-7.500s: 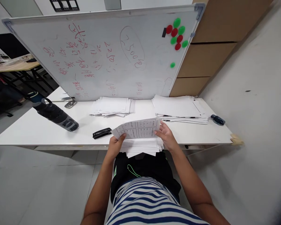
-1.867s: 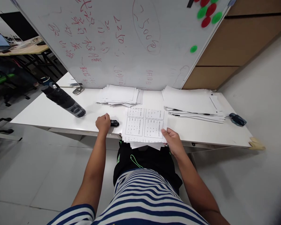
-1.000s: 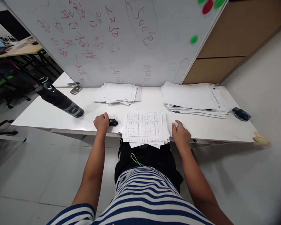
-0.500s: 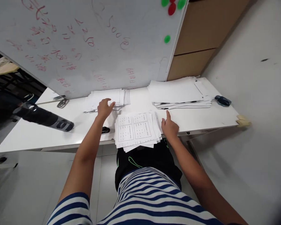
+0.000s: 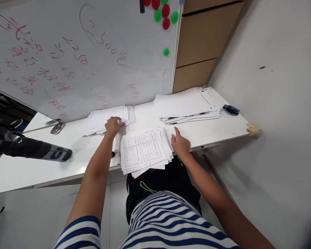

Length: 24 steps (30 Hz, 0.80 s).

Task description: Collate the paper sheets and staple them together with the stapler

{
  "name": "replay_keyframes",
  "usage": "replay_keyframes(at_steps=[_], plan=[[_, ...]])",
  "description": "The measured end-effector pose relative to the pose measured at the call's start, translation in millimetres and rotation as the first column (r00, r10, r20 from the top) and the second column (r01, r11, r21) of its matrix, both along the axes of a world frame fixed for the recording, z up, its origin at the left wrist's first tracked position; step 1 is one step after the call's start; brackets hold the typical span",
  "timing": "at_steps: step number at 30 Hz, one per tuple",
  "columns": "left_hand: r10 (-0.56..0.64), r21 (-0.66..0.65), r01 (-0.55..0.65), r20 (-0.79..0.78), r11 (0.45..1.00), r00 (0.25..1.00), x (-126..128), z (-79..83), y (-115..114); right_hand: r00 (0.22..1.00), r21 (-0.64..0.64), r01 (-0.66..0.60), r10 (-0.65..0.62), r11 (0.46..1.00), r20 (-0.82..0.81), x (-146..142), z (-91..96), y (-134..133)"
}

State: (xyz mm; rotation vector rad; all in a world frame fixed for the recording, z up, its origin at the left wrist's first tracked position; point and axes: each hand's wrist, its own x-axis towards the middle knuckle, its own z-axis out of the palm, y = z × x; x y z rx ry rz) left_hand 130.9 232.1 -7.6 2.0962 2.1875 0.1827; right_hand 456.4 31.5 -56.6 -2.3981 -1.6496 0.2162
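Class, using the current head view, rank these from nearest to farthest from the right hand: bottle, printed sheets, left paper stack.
1. Printed sheets: just left of the right hand.
2. Left paper stack: farther left, toward the back.
3. Bottle: far left.

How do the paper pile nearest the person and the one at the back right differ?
The near pile shows a printed sheet with boxed panels on top; the back-right pile shows a mostly blank top sheet.
The near pile juts over the front edge of the table; the back-right pile sits back from that edge.
Both are white sheets, loosely stacked with uneven edges.
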Motion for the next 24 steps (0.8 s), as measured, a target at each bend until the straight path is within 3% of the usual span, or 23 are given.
replay_keyframes(at_steps=[7,24], plan=[[0.091,-0.049,-0.088,0.059,0.995,0.994,3,1.5,10,1.000,-0.012,0.000,0.000,1.000,-0.013,-1,-0.4,0],[0.062,-0.089,-0.055,0.073,0.994,0.995,-2,7.6,11,1.000,0.005,-0.003,0.003,1.000,-0.014,-1,-2.8,0]])
